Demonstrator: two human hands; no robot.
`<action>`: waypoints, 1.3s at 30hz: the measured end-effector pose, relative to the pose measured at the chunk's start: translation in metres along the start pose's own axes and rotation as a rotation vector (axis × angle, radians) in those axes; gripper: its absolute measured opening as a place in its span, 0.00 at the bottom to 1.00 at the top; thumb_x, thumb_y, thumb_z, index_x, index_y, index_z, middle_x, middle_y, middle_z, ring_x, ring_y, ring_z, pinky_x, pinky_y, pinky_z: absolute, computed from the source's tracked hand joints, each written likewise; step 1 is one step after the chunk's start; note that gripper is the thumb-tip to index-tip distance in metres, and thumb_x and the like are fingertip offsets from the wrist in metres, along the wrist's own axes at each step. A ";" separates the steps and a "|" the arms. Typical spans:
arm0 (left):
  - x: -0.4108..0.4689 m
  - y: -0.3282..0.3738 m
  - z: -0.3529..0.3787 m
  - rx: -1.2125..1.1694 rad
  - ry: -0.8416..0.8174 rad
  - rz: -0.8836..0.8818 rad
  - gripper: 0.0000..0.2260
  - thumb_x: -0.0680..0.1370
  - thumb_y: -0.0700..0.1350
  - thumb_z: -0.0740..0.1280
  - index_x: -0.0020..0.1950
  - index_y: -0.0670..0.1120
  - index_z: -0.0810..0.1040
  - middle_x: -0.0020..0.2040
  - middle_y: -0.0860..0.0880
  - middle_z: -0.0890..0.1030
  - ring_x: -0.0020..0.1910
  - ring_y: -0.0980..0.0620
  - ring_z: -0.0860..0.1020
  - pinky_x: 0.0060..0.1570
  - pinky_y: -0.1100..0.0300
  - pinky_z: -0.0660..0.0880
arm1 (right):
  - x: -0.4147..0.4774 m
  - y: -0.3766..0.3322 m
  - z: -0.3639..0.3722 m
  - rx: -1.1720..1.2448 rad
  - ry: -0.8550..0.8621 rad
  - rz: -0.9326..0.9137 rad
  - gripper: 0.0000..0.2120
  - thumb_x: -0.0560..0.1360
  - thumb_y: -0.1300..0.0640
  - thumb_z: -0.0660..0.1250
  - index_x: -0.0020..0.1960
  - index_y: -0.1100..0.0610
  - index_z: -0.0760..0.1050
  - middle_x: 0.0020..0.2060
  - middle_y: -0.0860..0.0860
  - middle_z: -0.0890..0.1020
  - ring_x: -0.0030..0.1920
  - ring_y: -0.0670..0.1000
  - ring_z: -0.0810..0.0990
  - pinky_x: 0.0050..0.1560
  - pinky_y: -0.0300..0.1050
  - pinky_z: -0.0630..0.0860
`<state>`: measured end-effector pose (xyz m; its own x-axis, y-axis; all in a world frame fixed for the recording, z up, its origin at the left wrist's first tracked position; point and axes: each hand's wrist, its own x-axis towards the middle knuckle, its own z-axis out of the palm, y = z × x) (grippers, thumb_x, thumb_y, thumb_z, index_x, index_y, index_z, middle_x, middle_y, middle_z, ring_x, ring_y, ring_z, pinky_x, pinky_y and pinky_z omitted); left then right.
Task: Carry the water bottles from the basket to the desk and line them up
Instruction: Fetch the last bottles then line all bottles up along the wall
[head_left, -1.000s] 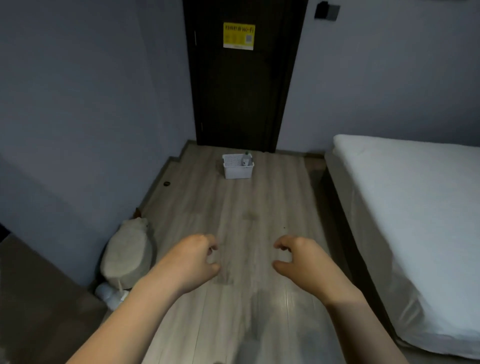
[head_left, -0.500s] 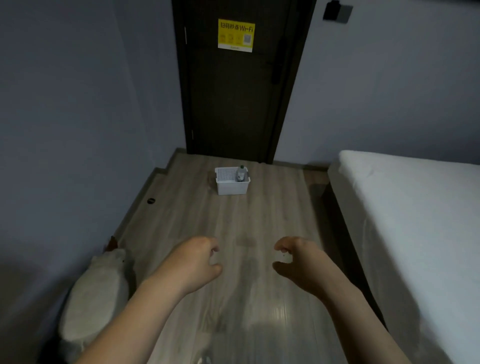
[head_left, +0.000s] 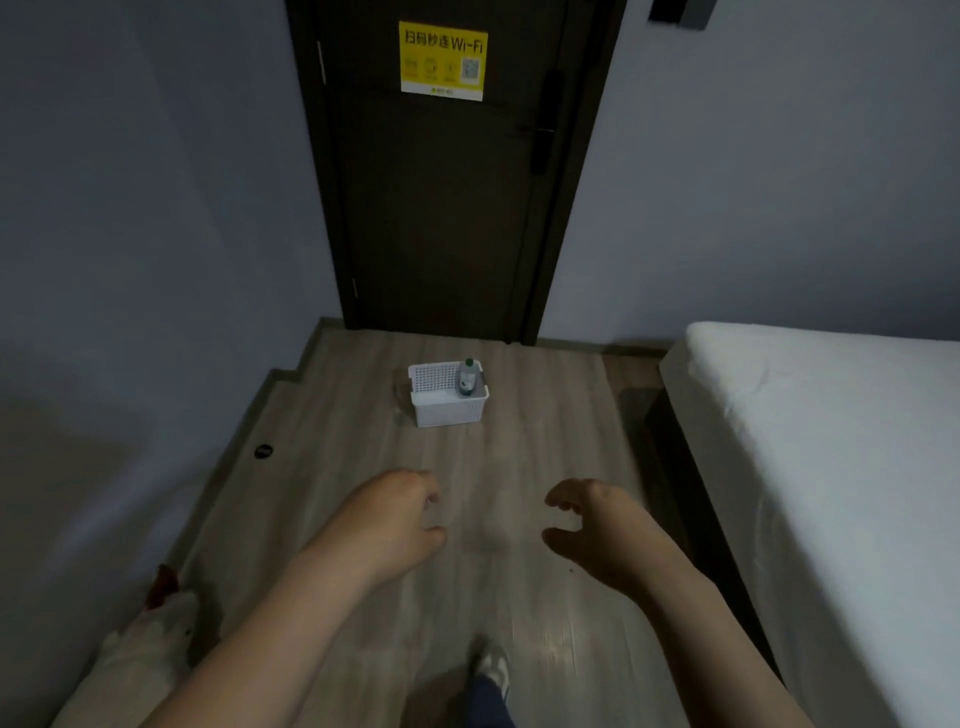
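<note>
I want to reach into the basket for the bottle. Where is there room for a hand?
The basket is bare on its left; the bottle stands at its right wall, so that side is tight. Bare floor surrounds the basket, up to the bed.

bare floor (head_left: 483, 467) ahead to basket (head_left: 448, 410), bed (head_left: 831, 467) flanking right

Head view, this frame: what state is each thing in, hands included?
basket: upright on the floor, one bottle inside.
water bottle: standing upright, capped, at the basket's right side.
door: closed.
left hand: empty, fingers loosely curled, in the air short of the basket.
right hand: empty, fingers loosely curled, in the air short of the basket.
</note>
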<state>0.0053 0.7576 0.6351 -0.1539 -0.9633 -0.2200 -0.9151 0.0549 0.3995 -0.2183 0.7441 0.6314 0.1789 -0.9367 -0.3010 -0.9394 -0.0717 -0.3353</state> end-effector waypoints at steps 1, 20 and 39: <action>0.019 0.001 -0.004 -0.001 0.006 -0.009 0.15 0.73 0.50 0.68 0.58 0.48 0.77 0.57 0.50 0.79 0.56 0.52 0.76 0.52 0.63 0.70 | 0.019 0.003 -0.006 0.002 -0.001 -0.005 0.20 0.74 0.50 0.69 0.65 0.48 0.72 0.60 0.47 0.78 0.57 0.46 0.77 0.56 0.40 0.76; 0.333 -0.017 -0.077 -0.101 0.058 -0.119 0.15 0.73 0.48 0.69 0.59 0.49 0.76 0.56 0.51 0.78 0.53 0.54 0.77 0.49 0.65 0.71 | 0.353 0.045 -0.113 -0.033 -0.084 -0.112 0.20 0.74 0.49 0.68 0.65 0.48 0.73 0.59 0.47 0.77 0.56 0.46 0.77 0.54 0.38 0.74; 0.606 -0.159 -0.172 -0.157 -0.015 -0.048 0.12 0.71 0.52 0.71 0.52 0.52 0.76 0.50 0.54 0.76 0.47 0.56 0.75 0.41 0.66 0.68 | 0.633 -0.037 -0.144 -0.041 -0.090 -0.018 0.19 0.75 0.50 0.68 0.65 0.48 0.72 0.61 0.46 0.77 0.58 0.45 0.76 0.55 0.37 0.73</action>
<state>0.1221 0.1202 0.5915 -0.1180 -0.9596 -0.2553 -0.8520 -0.0343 0.5224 -0.1127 0.1043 0.5822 0.2199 -0.9006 -0.3750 -0.9467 -0.1043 -0.3048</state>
